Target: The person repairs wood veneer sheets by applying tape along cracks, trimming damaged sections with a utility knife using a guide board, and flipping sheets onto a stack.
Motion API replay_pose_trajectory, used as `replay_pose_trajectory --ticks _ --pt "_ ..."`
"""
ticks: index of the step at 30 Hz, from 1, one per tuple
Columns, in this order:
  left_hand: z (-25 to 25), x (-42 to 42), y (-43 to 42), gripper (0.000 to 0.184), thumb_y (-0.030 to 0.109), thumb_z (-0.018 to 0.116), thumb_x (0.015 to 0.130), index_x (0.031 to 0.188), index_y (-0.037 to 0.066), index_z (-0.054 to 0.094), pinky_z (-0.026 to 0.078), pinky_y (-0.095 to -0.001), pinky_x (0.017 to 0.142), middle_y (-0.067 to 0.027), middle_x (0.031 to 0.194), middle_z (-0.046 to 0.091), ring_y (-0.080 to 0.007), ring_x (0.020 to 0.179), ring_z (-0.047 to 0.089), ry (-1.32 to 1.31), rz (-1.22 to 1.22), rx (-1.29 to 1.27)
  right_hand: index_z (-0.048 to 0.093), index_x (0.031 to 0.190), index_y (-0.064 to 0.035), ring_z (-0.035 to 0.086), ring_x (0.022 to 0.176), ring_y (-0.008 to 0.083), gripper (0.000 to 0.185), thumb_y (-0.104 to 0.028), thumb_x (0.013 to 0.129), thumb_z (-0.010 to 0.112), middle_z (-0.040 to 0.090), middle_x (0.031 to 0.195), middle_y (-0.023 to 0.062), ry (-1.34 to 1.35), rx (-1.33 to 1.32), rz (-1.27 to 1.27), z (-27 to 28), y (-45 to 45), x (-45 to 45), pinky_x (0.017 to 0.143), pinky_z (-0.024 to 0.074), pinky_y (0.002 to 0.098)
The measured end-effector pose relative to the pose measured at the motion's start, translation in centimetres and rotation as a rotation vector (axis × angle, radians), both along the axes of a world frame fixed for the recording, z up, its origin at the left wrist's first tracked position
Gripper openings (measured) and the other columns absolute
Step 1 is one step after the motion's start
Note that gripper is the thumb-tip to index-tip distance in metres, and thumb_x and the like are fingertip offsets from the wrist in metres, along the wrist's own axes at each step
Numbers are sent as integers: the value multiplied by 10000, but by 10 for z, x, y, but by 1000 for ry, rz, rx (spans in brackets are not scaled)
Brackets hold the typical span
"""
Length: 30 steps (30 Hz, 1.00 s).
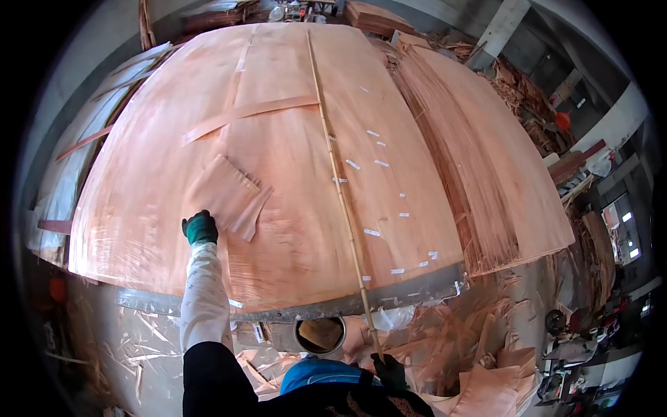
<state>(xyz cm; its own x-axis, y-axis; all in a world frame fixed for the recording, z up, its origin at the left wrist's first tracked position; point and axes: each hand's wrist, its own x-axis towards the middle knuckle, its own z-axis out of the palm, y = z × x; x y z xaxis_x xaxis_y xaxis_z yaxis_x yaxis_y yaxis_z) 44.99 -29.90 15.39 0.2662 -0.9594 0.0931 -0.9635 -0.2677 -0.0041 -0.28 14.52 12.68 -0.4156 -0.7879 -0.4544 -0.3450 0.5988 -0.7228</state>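
Note:
My left hand (200, 228), in a green glove, is closed at the lower left corner of some loose veneer pieces (233, 194); the fingertips are hidden, so what it grips cannot be made out. These pieces lie on a wide veneer sheet (292, 243). At the bottom, my right hand (390, 370), in a dark glove, is wrapped round the near end of a long bamboo pole (344, 198). The pole runs away across the sheet. A narrow veneer strip (257, 109) lies across the sheet, its right end at the pole.
Small white tape pieces (372, 232) dot the sheet's right part. A second veneer stack (486, 153) stands at the right. Below the near edge are a round container (319, 335) and veneer scraps (445, 340) on the floor. Boards (90, 146) lie at the left.

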Motion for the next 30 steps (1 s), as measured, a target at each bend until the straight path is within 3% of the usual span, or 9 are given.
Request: replay_pose_trajectory --ticks 3,6,10,12,18,20,24,28,30 --pt "3 29 -2 99 240 602 761 744 148 635 504 -449 625 -102 826 673 -289 786 655 33 28 -78 664 1031 -85 654 692 214 376 -410 849 624 662 749 156 15 18 60 -14 -13 6 620 494 334" --pt "19 66 15 117 256 601 782 723 156 621 499 -451 613 -97 751 669 -304 731 655 43 25 -207 688 1006 -91 594 672 138 222 -256 883 605 654 773 73 88 -123 181 -25 -28 23 593 463 305" --pt "15 89 30 575 476 613 777 1220 113 560 433 -431 942 -166 1226 574 -313 1144 540 166 -24 -298 684 1003 -83 642 718 203 202 -222 888 596 669 827 118 666 -501 801 -27 -68 36 625 487 320" --pt "27 66 33 966 616 645 685 1424 96 306 305 -461 1063 -161 1440 357 -340 1316 347 250 77 -109 673 976 -63 648 758 258 197 -218 877 602 664 858 146 176 -355 518 -30 -83 50 638 498 343" --pt "21 0 20 1119 670 648 634 1483 172 115 212 -555 1074 -138 1525 179 -358 1392 182 342 112 118 661 966 -37 668 769 295 272 -280 845 641 669 848 175 218 -413 562 17 -97 62 642 512 354" --pt "-5 -14 13 937 619 668 653 1410 180 335 219 -546 1071 -148 1434 359 -335 1326 324 218 96 20 668 981 -63 668 749 290 260 -273 827 654 671 839 161 239 -397 538 32 -97 59 634 515 354" --pt "-20 8 -8 228 397 667 754 784 171 670 334 -529 964 -78 845 674 -275 874 629 141 -67 -243 673 1046 -121 674 744 290 264 -251 817 680 675 828 149 318 -430 535 57 -88 45 619 525 345" --pt "-25 82 -15 413 488 585 786 773 83 665 496 -423 703 -138 773 673 -316 780 646 434 12 -435 655 1109 -108 670 687 298 324 -170 794 694 674 816 155 304 -454 615 74 -81 36 579 522 348" --pt "3 132 4 503 548 567 817 745 59 663 510 -362 575 -123 596 637 -219 531 635 743 145 -149 656 1107 -97 666 669 294 331 -150 783 699 671 804 157 284 -473 674 83 -78 38 565 517 347"
